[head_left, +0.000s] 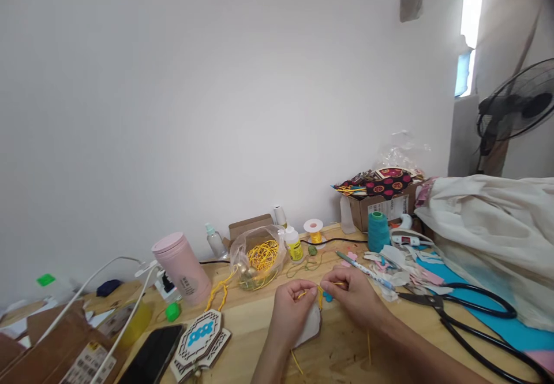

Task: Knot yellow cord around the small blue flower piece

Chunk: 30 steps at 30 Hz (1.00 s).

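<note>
My left hand and my right hand meet over the wooden table, both pinching a thin yellow cord that runs between their fingertips. Under the left hand lies a pale flat piece. A small blue bit shows between the hands. The cord trails down toward me across the wood. Both hands have their fingers closed.
Large black scissors lie right on blue felt. A bag of yellow cord, glue bottle, teal thread cone, pink tumbler, phone, patterned wooden ornament, white cloth and a fan surround them.
</note>
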{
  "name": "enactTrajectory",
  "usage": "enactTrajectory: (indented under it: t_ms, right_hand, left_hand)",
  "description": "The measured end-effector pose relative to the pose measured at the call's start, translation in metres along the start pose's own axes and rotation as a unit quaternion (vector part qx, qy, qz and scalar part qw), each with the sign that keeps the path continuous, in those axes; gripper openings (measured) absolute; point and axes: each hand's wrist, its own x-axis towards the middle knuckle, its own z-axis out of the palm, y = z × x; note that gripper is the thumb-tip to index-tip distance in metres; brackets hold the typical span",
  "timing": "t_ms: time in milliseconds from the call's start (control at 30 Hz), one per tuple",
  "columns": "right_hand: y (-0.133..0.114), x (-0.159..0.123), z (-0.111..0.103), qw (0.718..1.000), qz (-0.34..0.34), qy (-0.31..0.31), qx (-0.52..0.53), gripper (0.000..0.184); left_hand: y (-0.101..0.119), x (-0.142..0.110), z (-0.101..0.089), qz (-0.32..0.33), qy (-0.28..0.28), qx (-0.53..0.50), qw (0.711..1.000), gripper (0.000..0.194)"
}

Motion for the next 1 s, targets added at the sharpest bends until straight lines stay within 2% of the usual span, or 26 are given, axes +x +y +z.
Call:
enactTrajectory:
  t_ms: [167,467,633,833,1000]
  right_hand:
    - [-0.0007,0.0006,-0.002,1.0,0.015,0.006,0.016,0.02]
    - [-0.0005,-0.0013,-0.0024,0.999,-0.011,-0.014,-0.05,0.017]
    - [0.0033,-0.0006,-0.0014,0.999,0.0,-0.015,-0.052,0.018]
    - [0.0017,-0.0009,-0.0011,0.998,0.007,-0.02,-0.052,0.019]
    - [0.0006,-0.0014,0.0003,0.996,-0.021,-0.025,-0.083,0.019]
  left_hand:
    - [0.0007,-0.0001,0.001,-0.003,-0.017,0.004,1.0,0.016]
    - [0.0024,-0.0033,0.0037,0.011,-0.023,0.048,0.999,0.014]
    - [-0.0021,-0.0032,0.0043,-0.022,-0.032,0.022,0.999,0.019]
    - [0.0005,-0.0041,0.0038,0.008,-0.007,0.062,0.998,0.016]
    - [-0.002,-0.0037,0.0022,0.012,0.001,0.089,0.996,0.013]
